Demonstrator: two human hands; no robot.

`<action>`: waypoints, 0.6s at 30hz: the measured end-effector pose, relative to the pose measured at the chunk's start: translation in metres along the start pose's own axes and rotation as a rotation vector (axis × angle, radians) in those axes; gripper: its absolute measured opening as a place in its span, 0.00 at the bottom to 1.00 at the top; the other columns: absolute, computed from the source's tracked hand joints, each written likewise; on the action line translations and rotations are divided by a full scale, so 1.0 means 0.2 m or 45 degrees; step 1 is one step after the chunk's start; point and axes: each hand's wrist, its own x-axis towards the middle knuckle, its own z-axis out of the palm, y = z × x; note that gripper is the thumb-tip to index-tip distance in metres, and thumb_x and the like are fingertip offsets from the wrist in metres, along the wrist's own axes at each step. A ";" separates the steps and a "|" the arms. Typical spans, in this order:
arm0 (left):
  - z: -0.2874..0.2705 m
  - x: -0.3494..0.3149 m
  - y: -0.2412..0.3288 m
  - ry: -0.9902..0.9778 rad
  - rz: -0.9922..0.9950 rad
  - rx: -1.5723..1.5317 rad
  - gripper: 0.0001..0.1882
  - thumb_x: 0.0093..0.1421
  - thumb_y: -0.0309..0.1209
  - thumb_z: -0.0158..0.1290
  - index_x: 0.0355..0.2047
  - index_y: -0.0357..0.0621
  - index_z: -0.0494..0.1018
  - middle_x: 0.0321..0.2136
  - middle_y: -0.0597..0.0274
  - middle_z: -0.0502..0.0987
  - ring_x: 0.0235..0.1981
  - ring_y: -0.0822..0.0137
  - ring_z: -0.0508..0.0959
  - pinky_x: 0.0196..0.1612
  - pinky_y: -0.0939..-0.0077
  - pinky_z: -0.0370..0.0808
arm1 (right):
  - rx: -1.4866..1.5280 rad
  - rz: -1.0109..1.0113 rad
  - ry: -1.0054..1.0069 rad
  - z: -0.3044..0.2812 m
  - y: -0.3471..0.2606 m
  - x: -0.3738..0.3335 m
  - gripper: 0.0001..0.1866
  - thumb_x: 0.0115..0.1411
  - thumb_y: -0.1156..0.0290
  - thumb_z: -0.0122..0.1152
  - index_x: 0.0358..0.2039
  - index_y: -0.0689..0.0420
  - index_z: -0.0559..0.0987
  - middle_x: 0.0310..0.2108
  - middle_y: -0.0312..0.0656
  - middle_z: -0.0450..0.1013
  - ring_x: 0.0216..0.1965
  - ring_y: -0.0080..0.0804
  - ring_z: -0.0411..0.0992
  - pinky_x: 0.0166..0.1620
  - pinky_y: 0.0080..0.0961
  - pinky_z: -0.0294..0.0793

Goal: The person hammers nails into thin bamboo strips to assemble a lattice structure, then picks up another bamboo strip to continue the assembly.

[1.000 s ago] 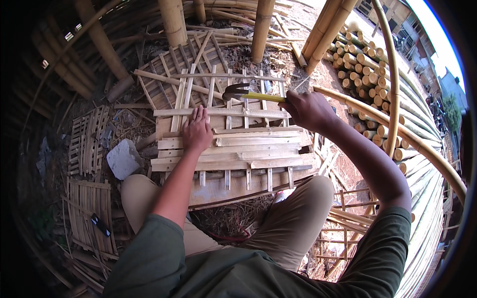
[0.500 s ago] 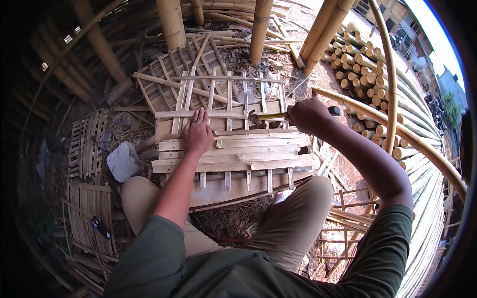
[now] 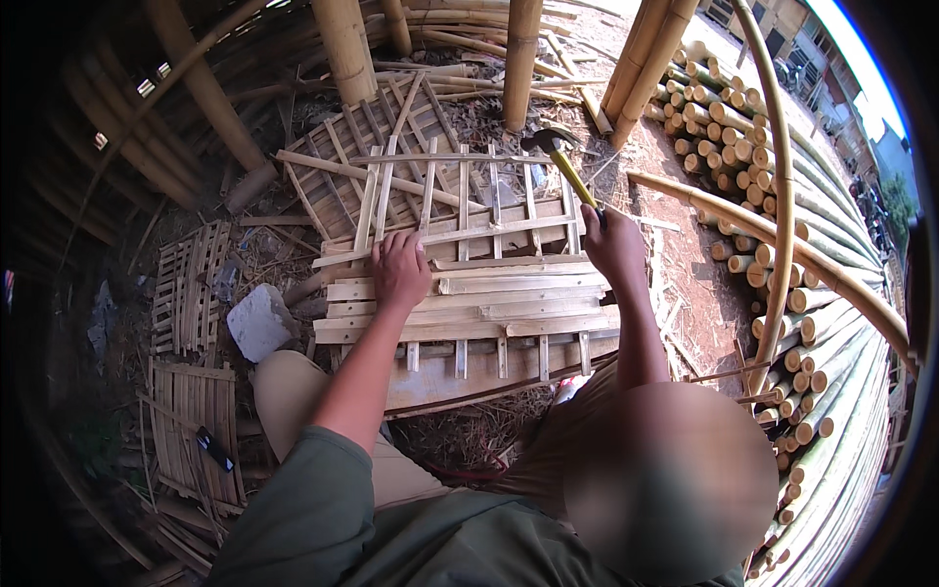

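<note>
My right hand [image 3: 614,243] is wrapped round the dark grip of a hammer [image 3: 571,174] with a yellow shaft. Its dark head is raised past the far right corner of a slatted panel [image 3: 469,311], apart from the wood. Over the panel's upright strips lies a thin pale slat [image 3: 494,232], slanting up toward the right. My left hand [image 3: 401,272] presses on this slat near its left part, fingers bent over it. Several more crosswise slats sit closer to me, and a long strip [image 3: 450,157] crosses the far ends. A wooden board [image 3: 440,393] lies under the panel.
Another lattice panel [image 3: 337,132] lies beyond. At left are a pale block [image 3: 261,323], slatted pieces [image 3: 186,284] and a black phone-like object [image 3: 215,449]. Bamboo posts [image 3: 520,68] stand ahead. Stacked bamboo poles [image 3: 841,362] fill the right; a round blur hides the lower right.
The hammer head has swung up and away from the slat, and my right arm has drawn in. The slat has turned to a slant, with my left hand still on it.
</note>
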 end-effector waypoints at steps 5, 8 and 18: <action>-0.05 0.02 0.03 -0.080 -0.007 -0.122 0.14 0.63 0.28 0.45 0.46 0.43 0.76 0.42 0.56 0.74 0.47 0.53 0.73 0.53 0.60 0.68 | -0.048 0.222 -0.032 0.07 0.13 0.07 0.32 0.54 0.37 0.62 0.20 0.60 0.79 0.19 0.49 0.76 0.25 0.49 0.76 0.32 0.41 0.75; -0.01 0.02 0.00 -0.014 0.067 -0.161 0.12 0.64 0.28 0.45 0.44 0.43 0.76 0.39 0.55 0.74 0.43 0.51 0.74 0.48 0.59 0.71 | -0.088 0.224 0.019 0.15 0.25 0.16 0.33 0.53 0.37 0.63 0.21 0.60 0.79 0.20 0.48 0.76 0.25 0.48 0.77 0.33 0.40 0.75; -0.01 0.03 -0.04 -0.023 0.122 -0.241 0.10 0.66 0.31 0.45 0.38 0.42 0.75 0.34 0.52 0.73 0.38 0.48 0.74 0.42 0.59 0.71 | -0.002 0.355 -0.390 0.26 0.28 0.24 0.26 0.48 0.51 0.74 0.30 0.65 0.82 0.32 0.53 0.80 0.35 0.46 0.79 0.41 0.39 0.77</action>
